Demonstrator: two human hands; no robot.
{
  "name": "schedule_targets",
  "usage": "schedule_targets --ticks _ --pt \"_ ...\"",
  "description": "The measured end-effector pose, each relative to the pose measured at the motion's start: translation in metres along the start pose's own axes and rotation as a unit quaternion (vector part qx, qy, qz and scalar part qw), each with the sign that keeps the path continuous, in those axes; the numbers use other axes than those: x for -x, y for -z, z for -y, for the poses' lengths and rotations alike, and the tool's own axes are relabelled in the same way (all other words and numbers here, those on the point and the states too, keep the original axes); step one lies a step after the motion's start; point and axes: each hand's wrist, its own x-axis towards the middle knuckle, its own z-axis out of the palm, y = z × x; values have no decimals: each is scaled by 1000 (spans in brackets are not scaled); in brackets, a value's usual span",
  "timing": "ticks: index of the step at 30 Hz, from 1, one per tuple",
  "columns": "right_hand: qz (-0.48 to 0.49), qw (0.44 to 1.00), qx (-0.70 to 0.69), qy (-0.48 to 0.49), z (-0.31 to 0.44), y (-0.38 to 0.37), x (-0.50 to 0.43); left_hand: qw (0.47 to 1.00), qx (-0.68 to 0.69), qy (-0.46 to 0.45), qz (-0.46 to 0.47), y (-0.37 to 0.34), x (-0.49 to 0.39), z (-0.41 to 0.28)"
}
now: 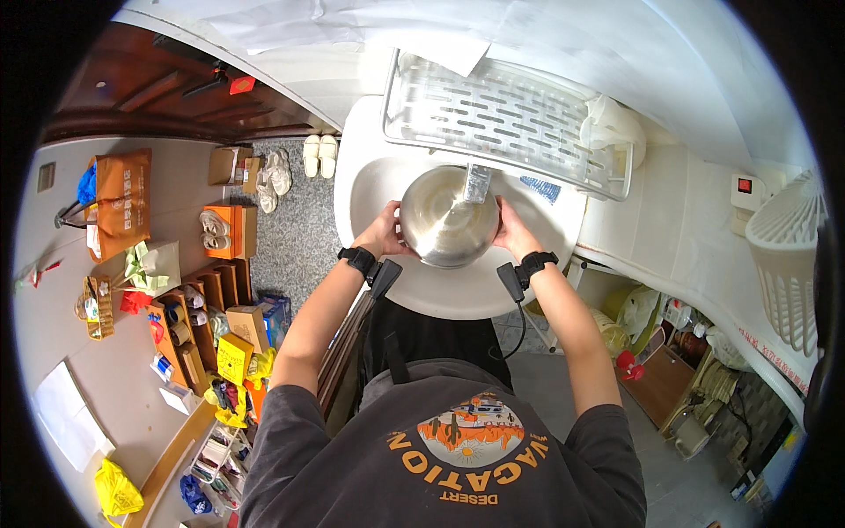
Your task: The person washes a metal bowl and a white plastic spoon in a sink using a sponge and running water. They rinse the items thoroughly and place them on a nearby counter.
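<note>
A round stainless steel bowl [439, 228] is held between my two hands over a white washbasin [403, 300]. My left hand [385, 232] grips its left side, and my right hand [513, 226] its right side, with some fingers hidden behind the metal. The metal faucet [476, 183] reaches over the bowl's far edge. Whether water is running cannot be told. A blue patterned cloth or pouch [541, 189] lies at the basin's right rim, beyond my right hand. Each wrist wears a black strap with a small device.
A slotted metal dish rack [488, 122] stands behind the basin, with a white plastic bag [610, 129] at its right end. A white plastic basket [785, 257] is at the far right. Shoes and a wooden shoe rack [198, 330] are on the left.
</note>
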Motion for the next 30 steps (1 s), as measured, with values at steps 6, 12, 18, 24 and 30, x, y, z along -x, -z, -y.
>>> schedule_targets --ticks 6,12,18,24,30 --pt "40 998 17 54 -1 -4 -5 999 31 -3 17 15 -19 1" --pt "57 994 27 87 -11 -5 -7 1000 7 -13 4 13 -17 5" --pt "40 996 33 72 -6 -5 -13 1000 -1 -8 11 6 -5 3" --pt "46 991 60 109 -1 -12 -1 999 19 -21 41 -6 -3 15" --pt "40 987 120 100 1 -11 6 999 28 10 30 -2 -6 21"
